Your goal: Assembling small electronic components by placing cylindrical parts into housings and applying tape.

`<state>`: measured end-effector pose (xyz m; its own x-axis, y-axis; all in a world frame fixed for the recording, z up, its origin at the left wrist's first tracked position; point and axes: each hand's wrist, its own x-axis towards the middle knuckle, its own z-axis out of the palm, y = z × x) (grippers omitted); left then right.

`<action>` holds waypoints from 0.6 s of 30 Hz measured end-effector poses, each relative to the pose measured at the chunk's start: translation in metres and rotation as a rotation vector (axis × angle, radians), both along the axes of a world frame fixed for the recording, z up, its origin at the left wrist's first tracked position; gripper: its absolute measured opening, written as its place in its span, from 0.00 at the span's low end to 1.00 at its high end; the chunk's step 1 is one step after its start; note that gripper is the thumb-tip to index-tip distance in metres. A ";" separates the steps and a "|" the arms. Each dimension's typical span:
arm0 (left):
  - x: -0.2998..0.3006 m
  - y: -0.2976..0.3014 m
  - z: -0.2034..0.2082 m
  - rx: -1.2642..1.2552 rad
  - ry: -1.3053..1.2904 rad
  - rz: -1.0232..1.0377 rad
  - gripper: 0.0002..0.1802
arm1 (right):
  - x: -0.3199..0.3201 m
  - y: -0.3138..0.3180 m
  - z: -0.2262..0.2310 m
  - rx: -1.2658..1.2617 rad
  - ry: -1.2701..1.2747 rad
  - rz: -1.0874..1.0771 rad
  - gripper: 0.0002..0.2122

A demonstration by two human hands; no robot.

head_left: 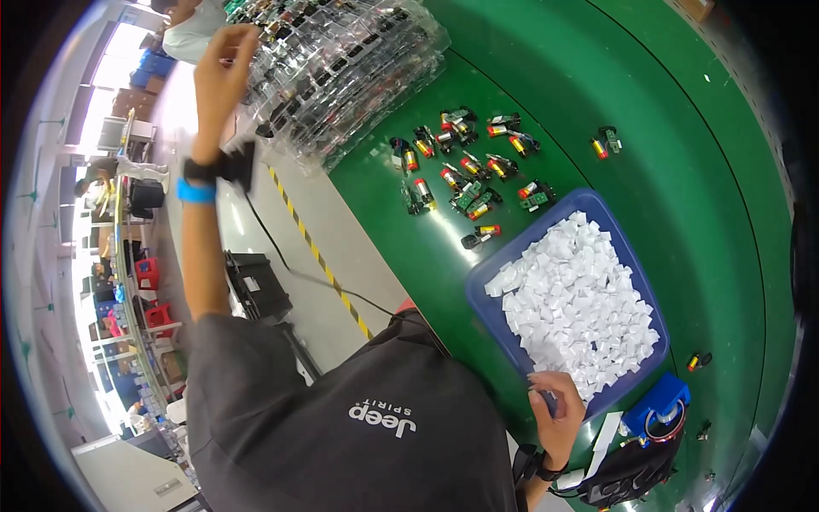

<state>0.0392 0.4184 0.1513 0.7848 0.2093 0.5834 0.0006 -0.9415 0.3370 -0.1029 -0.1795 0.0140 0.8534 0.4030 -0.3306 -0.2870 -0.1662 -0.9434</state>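
My left hand is raised at the far left, beside a tall stack of clear plastic trays. Its fingers are curled toward the thumb, and whatever they may hold does not show. At the near edge of a blue tub is my right hand, thumb and fingers drawn together; I cannot make out what is in them. Many small folded white pieces fill the tub. Beyond it lie several small electronic assemblies, each with a red-and-yellow cylinder and green or black parts.
The green table carries a lone assembly farther right. Near my right wrist are a blue device, white paper strips and a black bag-like item. A black cable runs from my left wrist to my body. Another person is at the far left.
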 end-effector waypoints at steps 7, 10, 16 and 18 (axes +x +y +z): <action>-0.010 0.109 0.008 -0.108 1.013 0.520 0.25 | 0.004 0.010 0.000 -0.002 -0.021 0.012 0.12; -0.032 0.135 -0.001 -0.128 0.792 0.331 0.26 | 0.002 0.006 -0.002 -0.001 -0.015 0.023 0.12; -0.044 0.144 -0.005 0.083 0.517 0.185 0.22 | 0.008 0.008 -0.001 0.000 -0.012 -0.022 0.14; -0.049 0.128 -0.016 0.138 0.354 0.246 0.20 | 0.006 0.012 -0.001 -0.017 -0.016 -0.020 0.14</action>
